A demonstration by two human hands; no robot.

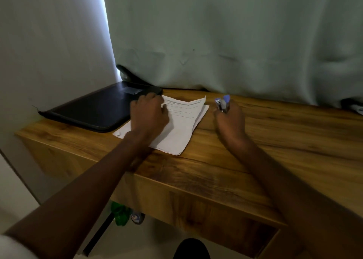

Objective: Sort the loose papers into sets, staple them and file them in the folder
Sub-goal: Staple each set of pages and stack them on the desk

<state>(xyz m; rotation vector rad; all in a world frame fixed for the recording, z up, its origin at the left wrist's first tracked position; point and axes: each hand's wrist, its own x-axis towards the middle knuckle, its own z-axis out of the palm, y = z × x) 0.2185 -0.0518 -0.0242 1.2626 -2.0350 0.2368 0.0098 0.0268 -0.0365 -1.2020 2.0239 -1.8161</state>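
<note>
Two bare hands work over a wooden desk (225,160) set against a pale curtain (216,32). The left hand (148,114) lies palm down on a small stack of papers (176,129), its fingers bent at the far left corner of the stack, where the top sheet is lifted and creased; whether the fingertips pinch that sheet cannot be told. The papers lie flat near the desk's back edge, left of centre, with printed lines showing on the top sheet. Their left edge touches or slips just under a black folder (94,109), which lies closed at the desk's back left corner. Behind the folder, partly hidden by the curtain, stands a dark object (127,75) too obscured to name. The right hand (229,119) is just right of the papers, its fingers curled round a small stapler (222,103) with blue and grey parts that stick out beyond the knuckles. Below the desk's front edge a green bottle (119,213) lies on the floor.
</note>
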